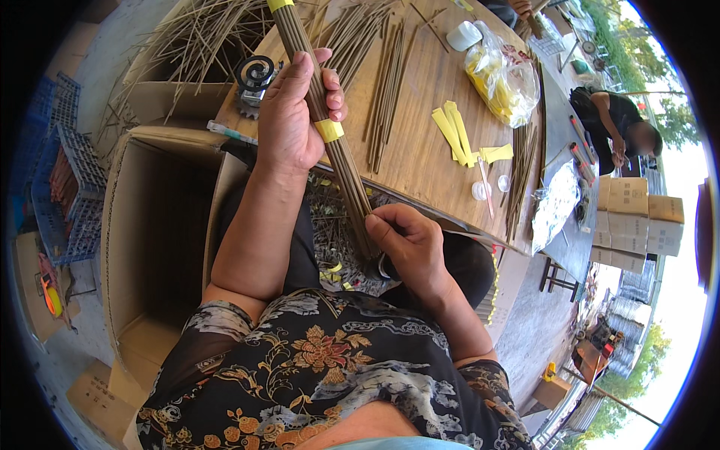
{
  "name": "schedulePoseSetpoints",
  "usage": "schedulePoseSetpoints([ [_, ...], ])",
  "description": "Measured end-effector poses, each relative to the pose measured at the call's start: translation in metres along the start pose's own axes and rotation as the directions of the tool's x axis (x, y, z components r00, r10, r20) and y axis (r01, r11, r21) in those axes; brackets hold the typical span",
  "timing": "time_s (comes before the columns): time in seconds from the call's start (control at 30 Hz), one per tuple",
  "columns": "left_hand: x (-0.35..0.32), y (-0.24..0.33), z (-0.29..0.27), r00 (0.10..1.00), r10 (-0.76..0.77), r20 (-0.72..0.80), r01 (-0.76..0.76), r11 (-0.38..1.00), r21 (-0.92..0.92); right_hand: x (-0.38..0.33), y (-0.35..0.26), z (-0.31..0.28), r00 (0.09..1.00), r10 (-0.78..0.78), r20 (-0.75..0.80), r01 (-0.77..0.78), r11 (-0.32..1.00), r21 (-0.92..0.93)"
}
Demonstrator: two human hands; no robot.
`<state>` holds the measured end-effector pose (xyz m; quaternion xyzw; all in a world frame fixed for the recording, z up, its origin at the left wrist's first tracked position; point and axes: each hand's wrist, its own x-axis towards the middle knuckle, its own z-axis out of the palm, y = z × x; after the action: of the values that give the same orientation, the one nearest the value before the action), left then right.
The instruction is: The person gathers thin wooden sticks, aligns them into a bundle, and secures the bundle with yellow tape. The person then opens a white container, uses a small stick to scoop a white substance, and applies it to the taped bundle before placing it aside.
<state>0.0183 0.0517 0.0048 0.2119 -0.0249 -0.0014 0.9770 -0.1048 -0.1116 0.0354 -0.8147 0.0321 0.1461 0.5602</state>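
Note:
A long bundle of thin brown incense sticks (347, 166) slants across my front, its far end over the table and its near end low above my lap. One yellow paper band (330, 130) wraps its middle and another yellow band (280, 4) shows at the top edge. My left hand (292, 112) is closed around the bundle just above the middle band. Farther down, my right hand (409, 238) pinches at the bundle's side near its lower end; whether it grips one stick or several I cannot tell.
Loose sticks (386, 97) lie on the wooden table (420, 161) beside yellow paper strips (450, 131), a plastic bag of yellow strips (504, 79) and a white jar (463, 35). A tape dispenser (253, 79) stands at the table's left edge. An open carton (161, 225) is at my left. Another person (611, 124) works at the right.

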Motion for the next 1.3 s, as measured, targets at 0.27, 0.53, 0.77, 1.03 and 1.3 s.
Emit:
schedulePoseSetpoints([
  [0.27,-0.001,-0.002,-0.001,1.000,-0.004,0.022,0.004,1.000,0.029,0.004,0.003,0.002,0.963,-0.255,-0.086,0.236,0.955,-0.180],
  [0.53,-0.001,-0.005,-0.002,1.000,-0.015,0.011,0.014,0.999,0.032,0.013,0.001,0.008,0.836,-0.541,-0.090,0.476,0.797,-0.371],
  [0.77,0.000,-0.005,0.000,1.000,-0.013,-0.007,0.013,1.000,0.027,0.027,-0.005,0.011,0.811,-0.580,-0.072,0.498,0.750,-0.437],
  [1.03,0.003,0.001,-0.007,0.998,0.045,-0.035,-0.043,0.998,0.039,0.030,-0.007,0.012,0.865,-0.494,-0.086,0.425,0.814,-0.396],
  [1.3,0.011,0.024,-0.018,0.968,0.218,-0.124,-0.209,0.974,0.083,-0.027,0.031,-0.026,0.961,-0.253,-0.110,0.193,0.902,-0.386],
])
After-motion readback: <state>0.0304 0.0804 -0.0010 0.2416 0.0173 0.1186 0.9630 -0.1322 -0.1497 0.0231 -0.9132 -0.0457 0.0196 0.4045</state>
